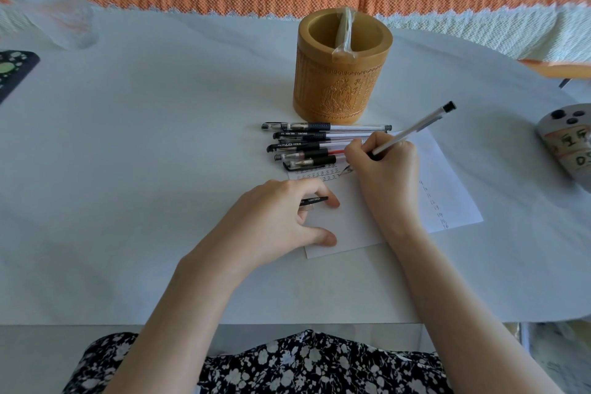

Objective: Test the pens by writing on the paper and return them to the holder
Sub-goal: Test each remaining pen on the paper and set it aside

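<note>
Right hand (383, 166) grip closed on pen (415, 128), tip on paper (454, 189) near side of holder (339, 86). Left hand (281, 214) pinches cap (315, 200). Pen judged light, stiff, smooth; best held low on barrel

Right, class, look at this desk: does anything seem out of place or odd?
Yes: the holder holds only a clear plastic packet draped over its front rim, while the pens lie outside it. The paper also lies askew.

A white table (160, 153) holds a paper (454, 176) under the fingers (358, 150) of the right hand (383, 169), pens (307, 137) just beyond them, and a holder (342, 83) farther off.
</note>
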